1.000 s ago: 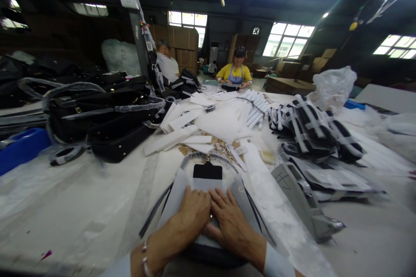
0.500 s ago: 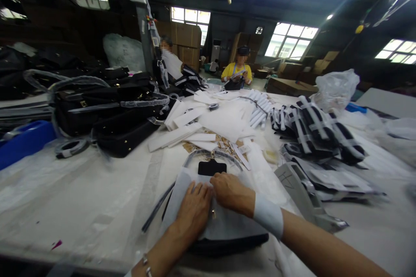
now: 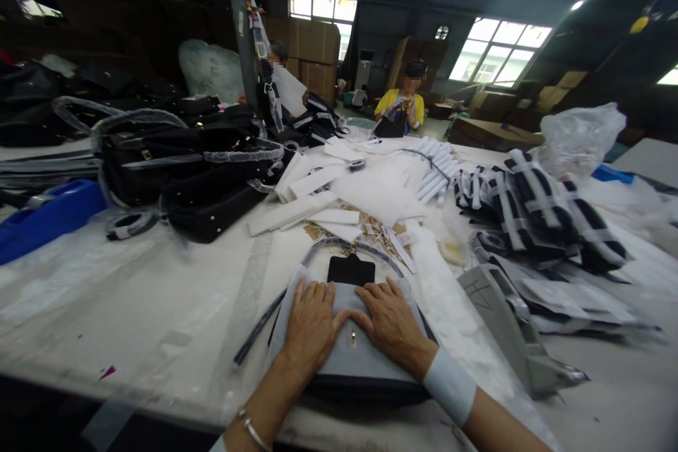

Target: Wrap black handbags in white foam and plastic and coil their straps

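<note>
In front of me a black handbag (image 3: 365,390) lies on the table, its front covered by a pale grey sheet (image 3: 339,361). My left hand (image 3: 313,321) rests flat on the sheet's left half, fingers pointing away from me. On the right half my right hand (image 3: 392,321) also lies flat, fingers spread; the two thumbs meet near the middle. Just beyond the fingertips is a black flap (image 3: 352,270) below a gold-coloured clasp. A small metal fitting (image 3: 353,336) shows through the sheet under the thumbs. The wrapped handle (image 3: 318,246) arches behind the flap.
A grey tape dispenser (image 3: 503,328) stands to the right, beside stacked black wrapped pieces (image 3: 540,205). White strips (image 3: 296,215) and small tags lie behind the bag. Black handbags (image 3: 212,191) and a blue bin (image 3: 53,219) are at left. A person (image 3: 400,106) sits across the table.
My right hand has opened from a closed pose near the sheet's top middle and moved right and down to lie flat. My left hand stays on the sheet. The view has shifted slightly.
</note>
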Tool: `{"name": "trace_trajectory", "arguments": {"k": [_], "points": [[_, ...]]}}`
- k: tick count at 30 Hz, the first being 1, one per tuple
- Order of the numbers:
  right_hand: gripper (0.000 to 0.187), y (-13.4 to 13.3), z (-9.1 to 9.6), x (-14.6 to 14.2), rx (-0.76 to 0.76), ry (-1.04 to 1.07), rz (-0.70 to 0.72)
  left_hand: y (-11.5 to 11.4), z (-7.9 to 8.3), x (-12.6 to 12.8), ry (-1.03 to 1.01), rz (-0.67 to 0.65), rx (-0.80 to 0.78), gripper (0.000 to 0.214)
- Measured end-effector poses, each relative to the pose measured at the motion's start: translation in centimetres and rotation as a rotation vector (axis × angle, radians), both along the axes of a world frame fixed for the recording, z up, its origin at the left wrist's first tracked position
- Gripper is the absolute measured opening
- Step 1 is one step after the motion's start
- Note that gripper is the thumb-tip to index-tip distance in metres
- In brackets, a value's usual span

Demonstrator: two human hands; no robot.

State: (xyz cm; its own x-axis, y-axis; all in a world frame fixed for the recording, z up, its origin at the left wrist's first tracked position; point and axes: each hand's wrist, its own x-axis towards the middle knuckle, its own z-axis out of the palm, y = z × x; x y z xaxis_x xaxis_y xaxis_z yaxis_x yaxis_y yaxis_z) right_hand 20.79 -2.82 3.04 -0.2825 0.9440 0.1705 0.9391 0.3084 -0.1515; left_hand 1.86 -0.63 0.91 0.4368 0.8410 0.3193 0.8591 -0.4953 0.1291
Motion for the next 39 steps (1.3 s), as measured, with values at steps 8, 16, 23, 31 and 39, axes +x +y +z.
{"name": "trace_trajectory", "arguments": {"k": [8,16,23,31,39], "points": [[0.038,1.1,-0.2,0.4,-0.014,0.000,-0.071,0.6,1.0,0.3,-0.001,0.030,-0.025,0.041],[0.044,2.4,-1.1,0.2,-0.085,-0.071,-0.149,1.4,1.4,0.5,0.051,0.035,-0.051,0.027],[0.036,2.8,-1.2,-0.2,-0.055,-0.072,-0.238,3.1,1.5,0.9,0.074,-0.071,-0.083,0.032],[0.073,4.0,-3.1,1.2,0.124,0.326,-0.240,2.4,1.4,0.9,0.032,-0.064,-0.071,0.026],[0.042,2.4,-0.9,0.8,0.226,0.602,-0.039,2.4,1.4,0.8,-0.040,-0.077,-0.093,0.032]]}}
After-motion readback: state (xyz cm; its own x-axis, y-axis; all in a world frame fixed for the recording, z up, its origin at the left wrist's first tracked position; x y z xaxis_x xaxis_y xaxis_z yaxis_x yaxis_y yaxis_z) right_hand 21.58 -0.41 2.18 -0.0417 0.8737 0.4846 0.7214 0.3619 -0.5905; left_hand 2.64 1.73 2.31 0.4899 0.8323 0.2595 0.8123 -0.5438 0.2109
